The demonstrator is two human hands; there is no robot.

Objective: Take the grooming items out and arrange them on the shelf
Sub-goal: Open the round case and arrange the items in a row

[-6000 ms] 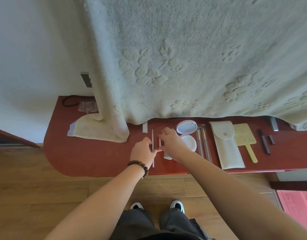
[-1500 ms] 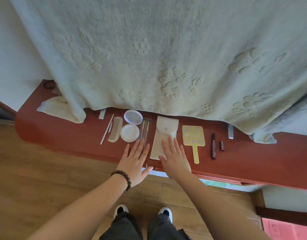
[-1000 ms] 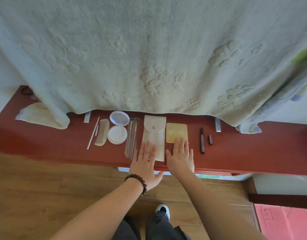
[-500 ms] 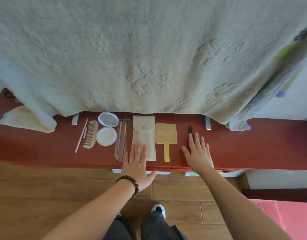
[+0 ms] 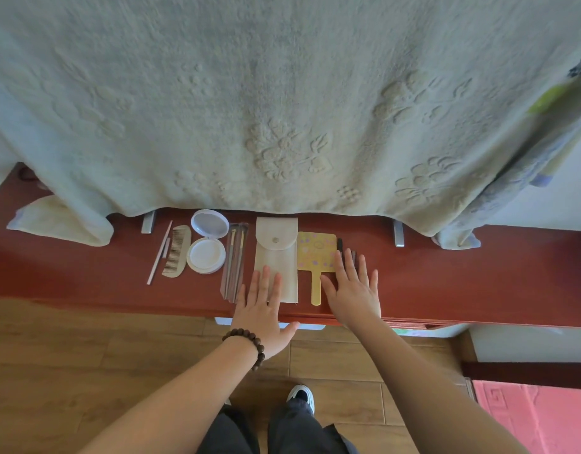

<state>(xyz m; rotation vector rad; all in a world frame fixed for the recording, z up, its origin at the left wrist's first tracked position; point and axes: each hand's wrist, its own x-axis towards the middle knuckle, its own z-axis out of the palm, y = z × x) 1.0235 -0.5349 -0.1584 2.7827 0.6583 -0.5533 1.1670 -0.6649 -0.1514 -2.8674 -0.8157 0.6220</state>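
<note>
Over the last half second the right hand (image 5: 353,290) slides back toward nine o'clock, from over the dark sticks (image 5: 340,244) to just beside the yellow hand mirror (image 5: 316,252), its flat fingers now covering most of the sticks. The left hand (image 5: 264,309) stays flat but its fingertips now lie on the near end of the white pouch (image 5: 276,257). Six seconds ago both hands were pinching at the thin stick (image 5: 159,253) and comb (image 5: 177,252) at nine o'clock.

Left hand (image 5: 261,311) flat on pouch (image 5: 276,257), right hand (image 5: 353,290) beside mirror (image 5: 316,252) (fingers spread)
</note>
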